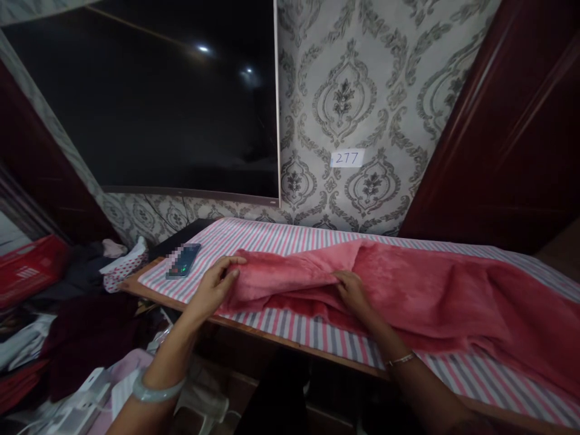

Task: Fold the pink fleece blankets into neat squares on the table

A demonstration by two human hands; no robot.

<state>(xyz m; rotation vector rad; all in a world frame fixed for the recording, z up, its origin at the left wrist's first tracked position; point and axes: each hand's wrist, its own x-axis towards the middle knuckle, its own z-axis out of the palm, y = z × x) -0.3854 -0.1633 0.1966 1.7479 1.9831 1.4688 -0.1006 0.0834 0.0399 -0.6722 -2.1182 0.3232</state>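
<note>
Pink fleece cloth (408,284), soft and a little fuzzy, spread in loose folds over the striped table (281,238), reaching from near the middle out to the right edge. Thick rolled fold along the front, darker shadow under it. Left hand (217,284) at the cloth's left end, fingers (233,263) curled narrow around the edge, pinching it. Right hand (353,290) lying on the middle fold, fingers pressed into the fabric; cannot tell if gripping or only resting. Phone (183,260) flat on the table, just left of the left hand. Bangle (156,393) on the left wrist, thin bracelet (401,360) on the right.
</note>
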